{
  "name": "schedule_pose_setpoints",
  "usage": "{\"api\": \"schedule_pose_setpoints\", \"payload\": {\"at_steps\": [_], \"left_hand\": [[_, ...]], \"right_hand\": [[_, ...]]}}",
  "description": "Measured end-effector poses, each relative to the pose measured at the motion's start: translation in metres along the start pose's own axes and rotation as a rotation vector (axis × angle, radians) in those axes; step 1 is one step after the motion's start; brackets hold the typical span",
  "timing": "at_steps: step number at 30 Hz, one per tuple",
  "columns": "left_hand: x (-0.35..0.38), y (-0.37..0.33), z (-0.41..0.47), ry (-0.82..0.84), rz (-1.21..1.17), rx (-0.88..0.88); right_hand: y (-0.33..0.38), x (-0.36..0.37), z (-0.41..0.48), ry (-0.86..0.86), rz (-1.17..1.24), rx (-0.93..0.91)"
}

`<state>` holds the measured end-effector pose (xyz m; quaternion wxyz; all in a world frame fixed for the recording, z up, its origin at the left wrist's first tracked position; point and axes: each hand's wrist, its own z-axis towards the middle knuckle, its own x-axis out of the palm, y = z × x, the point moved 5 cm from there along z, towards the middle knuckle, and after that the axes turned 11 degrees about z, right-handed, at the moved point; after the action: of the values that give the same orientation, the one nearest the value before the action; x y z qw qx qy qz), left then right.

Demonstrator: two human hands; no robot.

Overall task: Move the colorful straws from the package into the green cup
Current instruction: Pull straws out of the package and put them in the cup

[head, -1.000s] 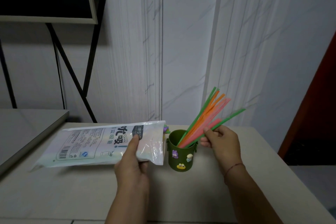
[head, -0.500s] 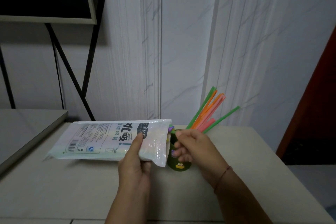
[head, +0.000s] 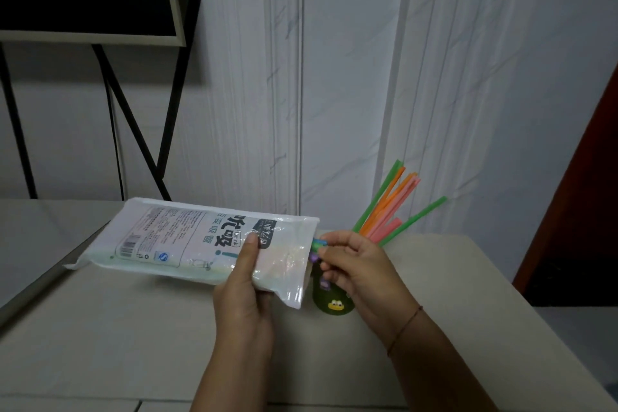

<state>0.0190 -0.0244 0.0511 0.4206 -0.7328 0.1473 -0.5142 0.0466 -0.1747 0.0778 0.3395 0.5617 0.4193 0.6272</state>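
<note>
Several green, orange, pink straws (head: 389, 202) fan from cup (head: 323, 298); package (head: 187, 244) glossy.

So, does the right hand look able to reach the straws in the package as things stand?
Probably yes: the left hand holds the package with its mouth toward the right hand, whose fingers pinch the straw ends poking out.

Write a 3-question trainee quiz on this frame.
1. True or false: the left hand grips the package.
2. Where is the right hand? A) flat on the table B) at the package's open end C) on the screen
3. Fill in: the straws standing in the cup are green, orange and ____.
Key: 1 true; 2 B; 3 pink.
</note>
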Motion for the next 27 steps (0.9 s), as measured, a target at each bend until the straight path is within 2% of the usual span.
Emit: {"api": "schedule_pose_setpoints", "payload": {"at_steps": [4,6,17,22,27], "left_hand": [[-0.007,0.004,0.003,-0.070,-0.102,-0.094],[-0.009,0.007,0.004,-0.068,-0.154,-0.139],[0.002,0.008,-0.002,-0.037,-0.159,-0.120],[0.001,0.011,-0.002,-0.033,-0.162,-0.172],[-0.005,0.008,0.002,-0.049,-0.234,-0.267]], "right_hand": [[0.006,-0.007,-0.001,-0.037,0.180,0.014],[0.009,-0.011,-0.001,-0.054,0.197,-0.004],[0.005,0.001,-0.007,0.024,-0.171,-0.094],[0.005,0.006,-0.008,0.019,-0.210,-0.107],[0.011,-0.004,-0.007,-0.038,-0.069,-0.101]]}}
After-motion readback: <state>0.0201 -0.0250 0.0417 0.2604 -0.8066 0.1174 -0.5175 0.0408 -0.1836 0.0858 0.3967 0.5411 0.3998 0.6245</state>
